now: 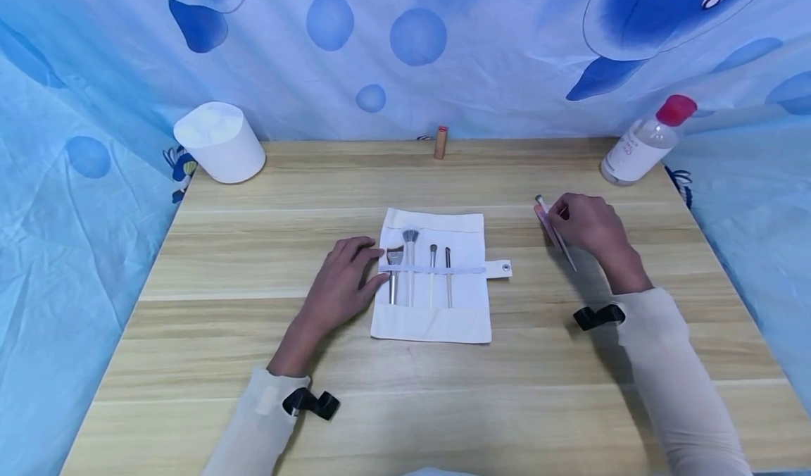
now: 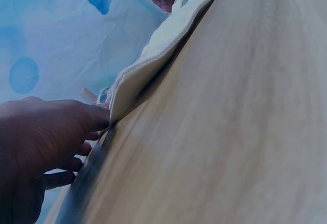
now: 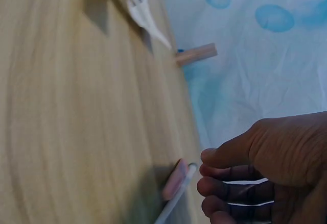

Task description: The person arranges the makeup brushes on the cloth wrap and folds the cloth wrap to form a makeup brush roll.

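Note:
A white cloth brush roll (image 1: 431,324) lies unfolded at the table's middle, with several makeup brushes (image 1: 410,258) tucked under its elastic band. My left hand (image 1: 342,279) rests at its left edge, thumb and fingertips touching the cloth (image 2: 148,55). Over to the right, my right hand (image 1: 586,222) hovers with bent fingers at a slim makeup brush (image 1: 564,251). In the right wrist view this brush (image 3: 176,198) shows just beyond the fingertips, with a small gap. Beside it lies a flat pink piece (image 3: 176,179).
At the back left stands a white cylindrical container (image 1: 222,145). A small brown tube (image 1: 440,143) with a red end is at the back edge. A clear bottle with a red cap (image 1: 640,145) stands at the back right. The roll's snap strap (image 1: 498,270) points right. Blue patterned curtain (image 1: 304,74) surrounds the table.

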A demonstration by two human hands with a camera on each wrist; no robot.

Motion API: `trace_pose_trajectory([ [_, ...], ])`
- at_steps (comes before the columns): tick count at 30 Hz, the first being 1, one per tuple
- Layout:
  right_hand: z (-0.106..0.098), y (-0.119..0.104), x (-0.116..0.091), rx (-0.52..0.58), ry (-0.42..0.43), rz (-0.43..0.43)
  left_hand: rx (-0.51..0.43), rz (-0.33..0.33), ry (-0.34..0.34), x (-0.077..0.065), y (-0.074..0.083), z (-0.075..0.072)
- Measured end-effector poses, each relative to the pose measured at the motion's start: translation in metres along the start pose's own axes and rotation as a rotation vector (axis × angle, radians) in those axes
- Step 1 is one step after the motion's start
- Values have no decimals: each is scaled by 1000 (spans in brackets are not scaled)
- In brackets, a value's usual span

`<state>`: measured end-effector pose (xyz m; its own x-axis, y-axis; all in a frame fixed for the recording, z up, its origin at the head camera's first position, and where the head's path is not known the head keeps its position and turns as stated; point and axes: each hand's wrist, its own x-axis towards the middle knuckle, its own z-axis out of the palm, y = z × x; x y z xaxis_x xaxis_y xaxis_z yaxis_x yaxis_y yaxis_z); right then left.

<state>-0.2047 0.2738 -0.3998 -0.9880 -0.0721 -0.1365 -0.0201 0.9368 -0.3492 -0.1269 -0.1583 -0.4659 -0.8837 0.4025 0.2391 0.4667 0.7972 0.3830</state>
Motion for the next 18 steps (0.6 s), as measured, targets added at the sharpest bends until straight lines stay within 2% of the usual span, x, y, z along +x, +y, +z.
trace_pose_trajectory([
  [4,6,4,1,-27,-40,27,6,-15,10,-1,2,2],
  [9,13,1,1,-25,-49,50,7,-18,17,-1,2,2],
  [18,19,-8,4,-21,-39,21,8,-10,28,0,1,2],
])
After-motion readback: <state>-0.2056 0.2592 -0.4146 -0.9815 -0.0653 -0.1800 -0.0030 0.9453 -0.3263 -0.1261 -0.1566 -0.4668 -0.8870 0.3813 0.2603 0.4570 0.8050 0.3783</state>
